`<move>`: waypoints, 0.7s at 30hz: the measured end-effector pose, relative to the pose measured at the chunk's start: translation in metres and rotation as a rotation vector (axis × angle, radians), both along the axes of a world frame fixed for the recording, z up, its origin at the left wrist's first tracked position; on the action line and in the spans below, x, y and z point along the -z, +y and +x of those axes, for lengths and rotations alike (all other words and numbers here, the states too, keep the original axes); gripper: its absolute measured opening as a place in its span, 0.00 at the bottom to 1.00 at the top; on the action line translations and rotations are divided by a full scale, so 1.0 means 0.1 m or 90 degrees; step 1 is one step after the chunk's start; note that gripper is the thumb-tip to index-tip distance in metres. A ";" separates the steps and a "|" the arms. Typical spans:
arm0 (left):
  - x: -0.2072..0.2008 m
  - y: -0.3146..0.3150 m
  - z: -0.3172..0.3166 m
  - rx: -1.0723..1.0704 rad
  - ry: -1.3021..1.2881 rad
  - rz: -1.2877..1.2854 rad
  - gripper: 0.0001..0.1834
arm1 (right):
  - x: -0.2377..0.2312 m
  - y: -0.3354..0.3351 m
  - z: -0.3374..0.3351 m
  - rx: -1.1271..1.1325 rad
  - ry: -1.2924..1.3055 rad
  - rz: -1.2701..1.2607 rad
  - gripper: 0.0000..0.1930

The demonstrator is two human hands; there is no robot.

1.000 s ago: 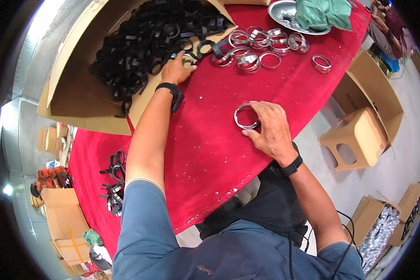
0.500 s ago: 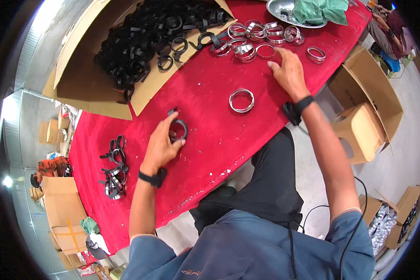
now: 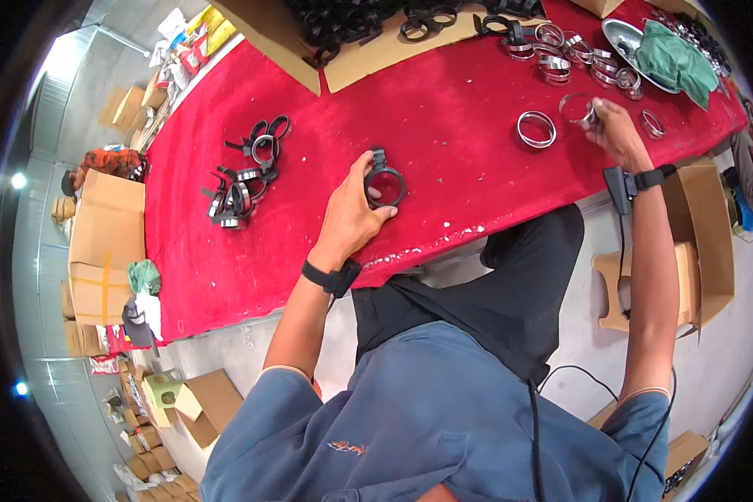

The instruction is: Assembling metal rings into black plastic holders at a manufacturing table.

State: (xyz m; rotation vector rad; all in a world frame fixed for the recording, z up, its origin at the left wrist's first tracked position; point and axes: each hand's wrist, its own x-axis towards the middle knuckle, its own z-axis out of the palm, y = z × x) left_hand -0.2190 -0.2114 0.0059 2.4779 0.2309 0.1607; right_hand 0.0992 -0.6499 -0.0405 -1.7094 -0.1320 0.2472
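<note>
My left hand (image 3: 347, 213) is closed around the side of a black ring with a small tab (image 3: 402, 186), held upright just over the red cloth. In my right hand (image 3: 617, 134), the fingers pinch a thin silver metal ring (image 3: 563, 102) at its right side. Another silver ring (image 3: 537, 145) lies alone on the cloth, left of that hand. To its right rests one more single ring (image 3: 651, 125). Beyond them several silver rings (image 3: 554, 74) sit in a loose cluster. Black rings with silver bands inside (image 3: 241, 199) form a pile left of my left hand.
A cardboard box (image 3: 410, 63) heaped with black rings stands at the far edge. A metal tray (image 3: 623, 40) with a green cloth (image 3: 676, 63) is at the far right. Cardboard boxes stand beside the table at left (image 3: 105, 226) and right (image 3: 711, 243). A person in orange (image 3: 113, 163) is far left.
My right hand has taken a silver ring from the edge of the cluster and drawn it back. The left hand keeps the black ring. The whole view has shifted.
</note>
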 end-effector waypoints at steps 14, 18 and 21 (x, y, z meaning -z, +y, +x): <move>0.23 -0.06 -0.12 -0.085 -0.137 -0.285 0.22 | -0.13 0.26 -0.51 -0.097 -0.421 -0.619 0.30; -0.01 -0.32 -0.11 0.062 -0.148 -0.082 0.26 | -0.27 0.41 -0.65 -0.154 -0.377 -0.710 0.30; -0.02 -0.49 0.04 0.181 -0.167 -0.014 0.28 | -0.32 0.34 -0.78 -0.171 -0.379 -0.715 0.28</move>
